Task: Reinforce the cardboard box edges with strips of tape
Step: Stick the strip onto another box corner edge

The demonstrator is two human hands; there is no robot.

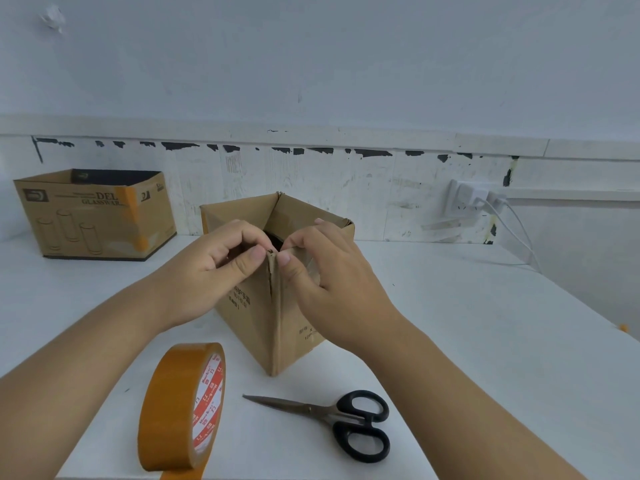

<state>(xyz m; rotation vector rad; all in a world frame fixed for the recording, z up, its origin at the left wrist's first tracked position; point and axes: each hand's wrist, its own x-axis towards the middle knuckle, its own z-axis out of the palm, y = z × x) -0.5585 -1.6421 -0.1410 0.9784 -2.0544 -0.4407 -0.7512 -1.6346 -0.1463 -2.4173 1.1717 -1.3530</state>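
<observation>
Nearest, at 7 o'clock, a tape roll stands on edge on the white table, its free end trailing toward the frame bottom. Scissors lie closed at 5 o'clock. Centre frame, the open cardboard box is turned corner-on. A tape strip runs down that near vertical edge. Both hands pinch its top at the rim: left hand at 11 o'clock of the corner, right hand at 1. Judged step: folding the strip end over the rim. Next, firm smoothing downward seems called for. A second carton sits far at 10 o'clock.
</observation>
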